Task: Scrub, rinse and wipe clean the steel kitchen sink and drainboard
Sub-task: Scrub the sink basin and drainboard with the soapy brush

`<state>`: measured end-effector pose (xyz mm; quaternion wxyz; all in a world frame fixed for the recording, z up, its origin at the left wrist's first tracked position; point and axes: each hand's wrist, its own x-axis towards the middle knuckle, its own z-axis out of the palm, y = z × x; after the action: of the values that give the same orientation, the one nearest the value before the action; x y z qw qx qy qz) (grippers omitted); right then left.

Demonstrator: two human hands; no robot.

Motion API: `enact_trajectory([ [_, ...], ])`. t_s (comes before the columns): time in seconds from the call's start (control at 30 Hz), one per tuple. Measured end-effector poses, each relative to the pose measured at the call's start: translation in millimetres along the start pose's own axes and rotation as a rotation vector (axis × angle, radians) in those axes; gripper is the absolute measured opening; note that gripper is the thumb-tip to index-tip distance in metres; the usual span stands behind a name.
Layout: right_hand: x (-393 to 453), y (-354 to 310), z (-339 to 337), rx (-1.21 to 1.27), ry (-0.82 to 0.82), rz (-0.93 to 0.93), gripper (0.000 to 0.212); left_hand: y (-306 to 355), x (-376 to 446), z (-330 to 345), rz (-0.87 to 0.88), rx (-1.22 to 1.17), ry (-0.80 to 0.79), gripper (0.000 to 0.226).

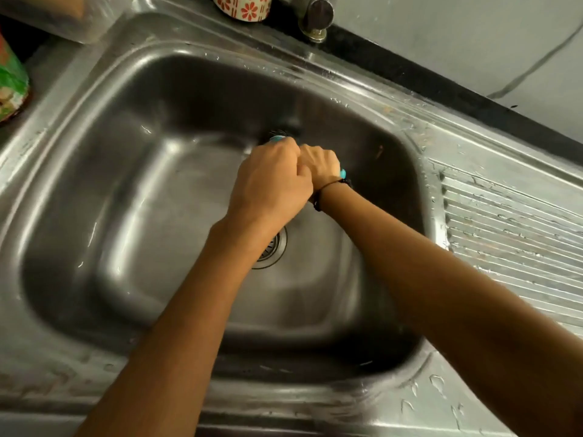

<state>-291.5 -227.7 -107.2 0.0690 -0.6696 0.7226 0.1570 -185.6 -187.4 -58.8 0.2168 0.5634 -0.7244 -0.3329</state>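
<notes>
Both of my hands are down in the steel sink (132, 197), clasped together around a scrub brush (277, 137) with a turquoise handle. My left hand (271, 181) covers the front of the handle. My right hand (318, 167) grips behind it, and the handle's turquoise end shows by that wrist. Dark bristles press against the far wall of the basin. The drain strainer (273, 247) is partly hidden under my left wrist. The ribbed drainboard (511, 234) lies to the right, wet with droplets.
A tap base (315, 17) stands on the sink's back rim. Beside it sits a white cup with red flowers (243, 6). A green patterned container (11, 80) is at the left edge. A black counter strip and grey wall run along the back right.
</notes>
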Motion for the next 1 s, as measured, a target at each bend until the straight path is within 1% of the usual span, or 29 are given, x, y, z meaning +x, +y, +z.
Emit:
enact_trajectory([
  [0.07,-13,23,-2,-0.109,0.054,0.032,0.03,-1,0,1,-0.006,0.0,-0.012,0.03],
  [0.17,-59,77,-12,-0.174,0.128,0.18,0.033,-2,0,2,-0.017,0.014,-0.029,0.033],
  [0.23,-85,97,-22,-0.197,0.156,0.263,0.034,-1,0,2,-0.016,0.027,-0.04,0.035],
  [0.33,-71,81,-19,-0.139,0.182,0.244,0.031,0,-1,2,-0.017,0.046,-0.055,0.036],
  [0.43,-33,39,-6,-0.074,0.127,0.13,0.033,-1,-3,4,-0.011,0.058,-0.046,0.035],
  [0.5,-24,29,-6,-0.084,0.128,0.082,0.034,0,-5,4,-0.002,0.064,-0.052,0.036],
  [0.57,-38,46,-13,-0.115,0.122,0.111,0.035,1,-5,4,-0.004,0.053,-0.055,0.035],
  [0.7,-89,98,-20,-0.162,0.155,0.267,0.035,0,-3,2,-0.009,0.039,-0.055,0.036],
  [0.77,-83,91,-17,-0.085,0.173,0.304,0.033,0,-4,3,-0.003,0.03,-0.061,0.036],
  [0.8,-71,81,-15,-0.008,0.145,0.317,0.033,1,-4,3,0.001,0.028,-0.064,0.036],
  [0.9,-38,49,4,0.235,-0.032,0.356,0.039,-1,-4,1,-0.007,0.027,-0.054,0.036],
  [0.93,-35,43,10,0.282,-0.054,0.377,0.039,-1,-5,1,-0.01,0.026,-0.052,0.036],
  [1.0,-44,49,11,0.313,-0.005,0.445,0.038,-2,-3,0,-0.003,0.019,-0.047,0.036],
])
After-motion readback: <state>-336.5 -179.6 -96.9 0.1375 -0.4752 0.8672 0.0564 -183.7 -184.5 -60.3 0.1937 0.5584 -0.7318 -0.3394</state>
